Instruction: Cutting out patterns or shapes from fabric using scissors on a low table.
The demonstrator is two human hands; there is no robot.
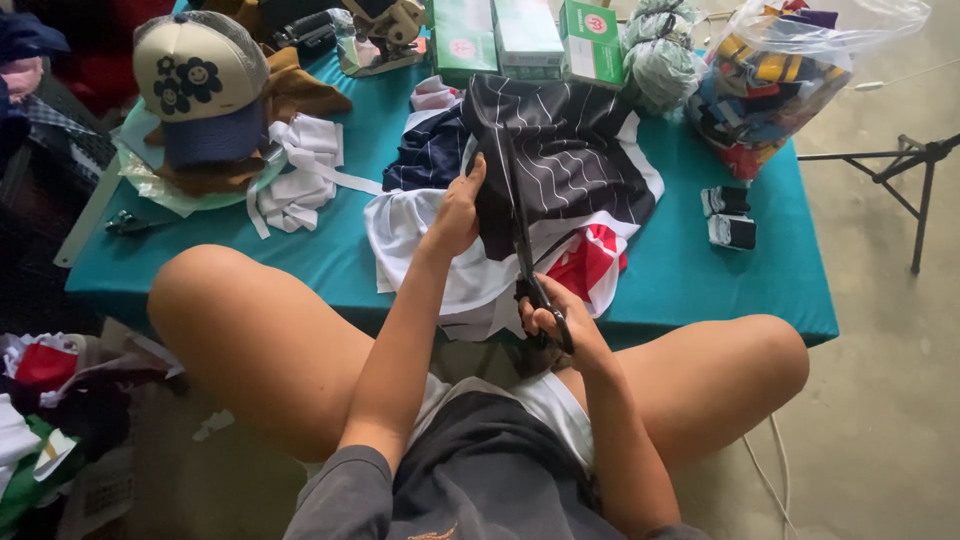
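My right hand (560, 325) grips the black handles of a long pair of scissors (522, 235), blades pointing away from me into a black striped fabric (570, 150). My left hand (460, 210) pinches the edge of that black fabric just left of the blades. The fabric lies on a heap of white, navy and red cloth (440, 260) on a low teal table (300, 255). My bare knees sit on either side of the table's near edge.
A cream and blue cap (200, 90) rests at the back left beside white strips (300, 175). Green boxes (525, 40), yarn (660, 60) and a clear bag of scraps (780, 80) line the back. Two small spools (730, 215) lie right. Cloth scraps (40, 420) cover the floor left.
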